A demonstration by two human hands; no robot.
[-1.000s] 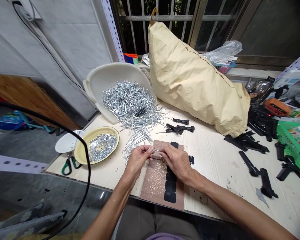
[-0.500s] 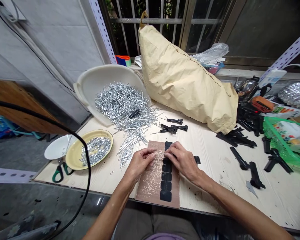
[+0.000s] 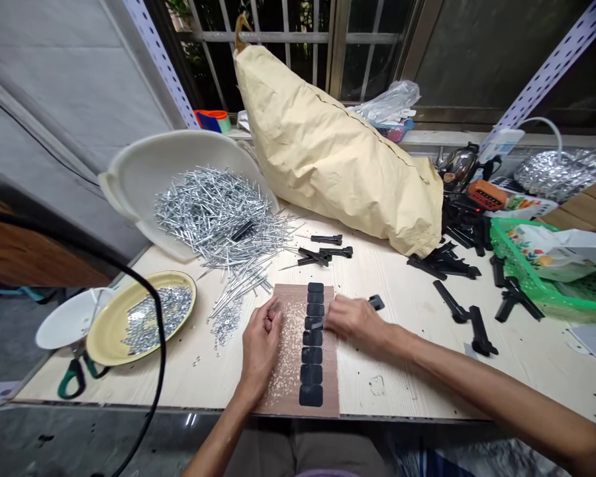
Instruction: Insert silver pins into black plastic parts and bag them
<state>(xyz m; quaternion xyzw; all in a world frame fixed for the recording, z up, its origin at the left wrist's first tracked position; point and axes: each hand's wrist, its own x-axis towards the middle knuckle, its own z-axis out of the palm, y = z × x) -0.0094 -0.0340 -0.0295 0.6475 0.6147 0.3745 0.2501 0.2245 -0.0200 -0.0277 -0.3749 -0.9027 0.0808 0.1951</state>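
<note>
A brown board (image 3: 289, 397) lies at the table's front edge, covered on its left part with pale specks. Down its right side runs a column of several black rounded squares (image 3: 311, 356). My left hand (image 3: 262, 344) rests at the board's left edge, fingers curled together; anything inside them is hidden. Over the board's right edge is my right hand (image 3: 350, 322), blurred a little, its fingers pinched beside the squares. A small greyish piece shows at its fingertips, too small to name. Just beyond that hand lies a loose black piece (image 3: 376, 303).
A white basin (image 3: 129, 159) spills metal pins (image 3: 213, 212) onto the table. Left are a yellow plate (image 3: 102, 344) of small metal pieces and green-handled scissors (image 3: 72, 379). A large beige sack (image 3: 338, 159) lies behind. Black parts (image 3: 447, 262) and a green basket (image 3: 514, 265) stand right.
The view has shifted to the right. My right hand has drawn back rightward from the black squares, baring more of them. My left hand has moved down and left, its fingers now curled in.
</note>
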